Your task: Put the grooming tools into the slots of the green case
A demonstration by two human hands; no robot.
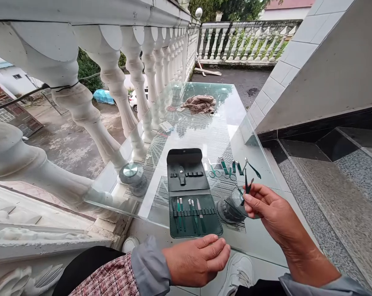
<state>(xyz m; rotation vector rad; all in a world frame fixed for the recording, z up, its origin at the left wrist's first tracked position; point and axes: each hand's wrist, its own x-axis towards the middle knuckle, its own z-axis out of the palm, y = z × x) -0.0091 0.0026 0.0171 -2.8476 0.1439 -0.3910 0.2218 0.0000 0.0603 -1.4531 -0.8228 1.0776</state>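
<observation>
Between the thumb and fingers of my right hand (259, 202) is a small dark pair of tweezers (248, 187), prongs upward and spread. My left hand (201, 260) hovers palm down just off the near edge of the manicure case (190, 190), fingers loosely bent; its palm is hidden. The dark green case lies unfolded on the glass table, several slim green-handled tools (194, 216) in its lower loops. Its upper loops (182, 174) look bare. To its right lie small scissors (214, 173), nail clippers (223, 165) and a cuticle nipper (253, 168).
The glass table (112, 197) stands on round metal-capped supports (132, 170). A crumpled brown cloth (199, 104) and a small card (166, 126) lie farther back. White balusters (81, 107) line the left; stone steps (321, 172) rise at the right.
</observation>
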